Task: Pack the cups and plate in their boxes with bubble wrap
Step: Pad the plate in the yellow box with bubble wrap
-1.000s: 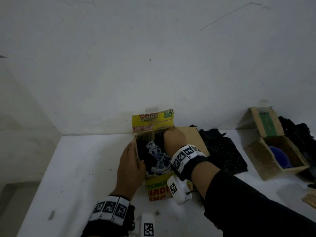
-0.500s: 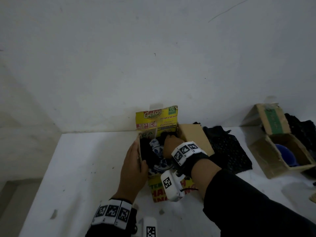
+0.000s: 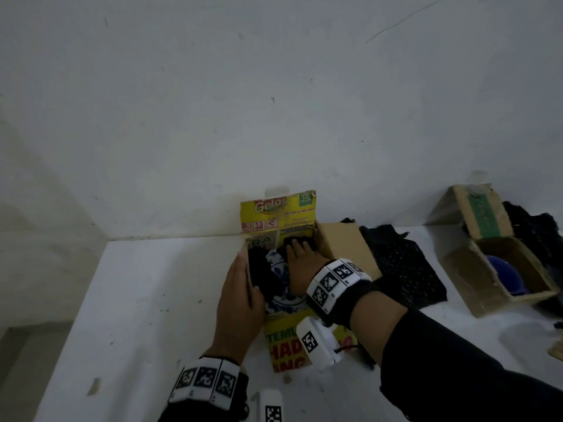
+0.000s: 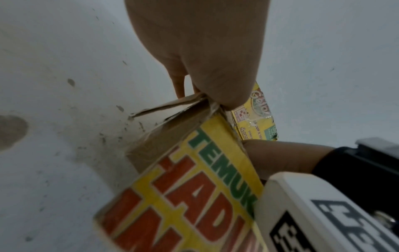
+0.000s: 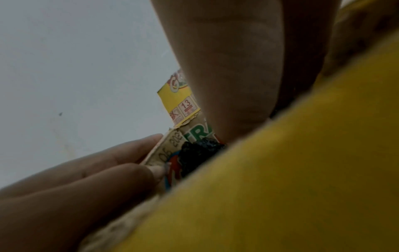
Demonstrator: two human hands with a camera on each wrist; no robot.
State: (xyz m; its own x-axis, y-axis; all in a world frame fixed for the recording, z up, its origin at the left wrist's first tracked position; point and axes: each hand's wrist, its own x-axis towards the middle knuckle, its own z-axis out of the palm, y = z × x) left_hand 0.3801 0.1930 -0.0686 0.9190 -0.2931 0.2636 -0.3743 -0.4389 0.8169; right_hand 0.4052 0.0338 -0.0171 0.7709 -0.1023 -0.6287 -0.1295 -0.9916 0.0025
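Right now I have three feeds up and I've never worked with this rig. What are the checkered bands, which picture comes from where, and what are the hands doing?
There is no machine here: a person wears cameras. The big picture comes from the head camera; the two close, tilted ones come from cameras strapped to each wrist. The checkered bands are marker tags on the wrists.

On the white table stands an open yellow box. Inside lies a blue-and-white plate with black wrap around part of it. The left hand grips the box's left wall, thumb inside, as the left wrist view also shows. The right hand reaches into the box and lies on the plate, fingers on the wrap at the far end; whether they pinch it I cannot tell.

To the right lie another black wrap sheet and a brown box holding a blue cup.
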